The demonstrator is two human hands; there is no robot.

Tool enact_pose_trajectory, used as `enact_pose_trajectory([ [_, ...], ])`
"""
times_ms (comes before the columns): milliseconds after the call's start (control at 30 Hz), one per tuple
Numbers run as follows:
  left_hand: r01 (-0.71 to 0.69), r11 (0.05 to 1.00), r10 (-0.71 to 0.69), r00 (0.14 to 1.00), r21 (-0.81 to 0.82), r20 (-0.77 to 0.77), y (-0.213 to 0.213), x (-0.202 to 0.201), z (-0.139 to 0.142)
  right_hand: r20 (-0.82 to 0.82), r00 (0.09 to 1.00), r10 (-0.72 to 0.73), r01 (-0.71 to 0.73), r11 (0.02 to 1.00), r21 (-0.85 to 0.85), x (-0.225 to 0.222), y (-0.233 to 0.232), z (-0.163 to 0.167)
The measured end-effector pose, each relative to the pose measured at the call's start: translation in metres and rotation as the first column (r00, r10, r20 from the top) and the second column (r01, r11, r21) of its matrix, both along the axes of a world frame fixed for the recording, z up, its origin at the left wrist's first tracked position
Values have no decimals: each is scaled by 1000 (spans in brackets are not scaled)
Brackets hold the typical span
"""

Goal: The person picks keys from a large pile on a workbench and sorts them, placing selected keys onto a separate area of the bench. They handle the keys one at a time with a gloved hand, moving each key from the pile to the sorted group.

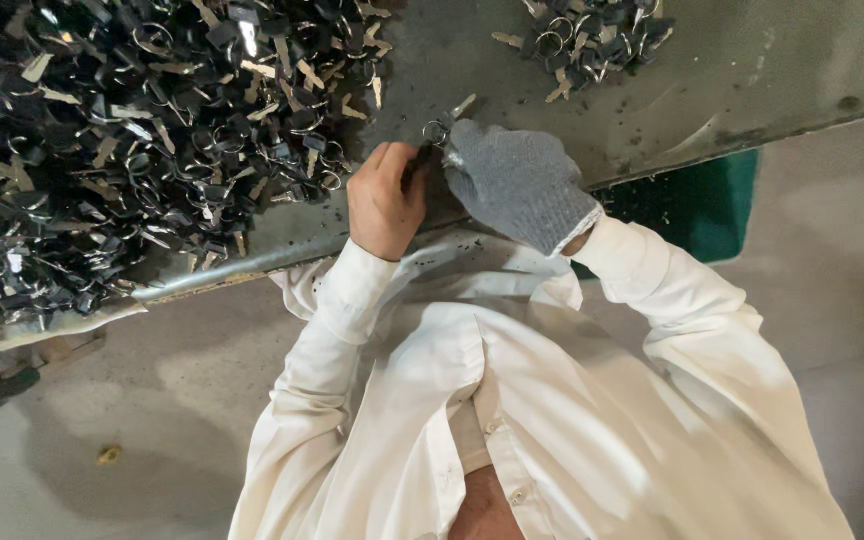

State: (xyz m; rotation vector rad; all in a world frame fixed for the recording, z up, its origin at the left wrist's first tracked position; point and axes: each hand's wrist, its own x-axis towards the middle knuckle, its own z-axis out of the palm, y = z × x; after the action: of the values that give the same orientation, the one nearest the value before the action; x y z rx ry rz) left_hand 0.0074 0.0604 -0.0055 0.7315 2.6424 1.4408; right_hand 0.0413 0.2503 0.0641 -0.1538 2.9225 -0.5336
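Observation:
My bare left hand (384,200) is closed around a small dark key head at the table's front edge. My right hand (517,180), in a grey knit glove, pinches a metal split ring (436,130) right against it, and a pale key blade (463,105) sticks out beyond the ring. The two hands touch over the grey metal table (732,70). How the ring and key join is hidden by my fingers.
A large heap of black-headed keys and rings (102,150) covers the table's left side. A smaller heap (592,35) lies at the far right. A green object (702,205) sits below the table edge, above a concrete floor (132,400).

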Motion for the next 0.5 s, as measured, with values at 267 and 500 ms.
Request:
enact_pose_trajectory([
  [267,3,990,-19,993,-138,-116,4,8,-3,-78,996,31,-39,993,-108,4,9,-8],
  [500,39,951,-53,998,-308,-35,9,7,-4,-20,1000,-19,20,999,35,-11,-8,-6],
])
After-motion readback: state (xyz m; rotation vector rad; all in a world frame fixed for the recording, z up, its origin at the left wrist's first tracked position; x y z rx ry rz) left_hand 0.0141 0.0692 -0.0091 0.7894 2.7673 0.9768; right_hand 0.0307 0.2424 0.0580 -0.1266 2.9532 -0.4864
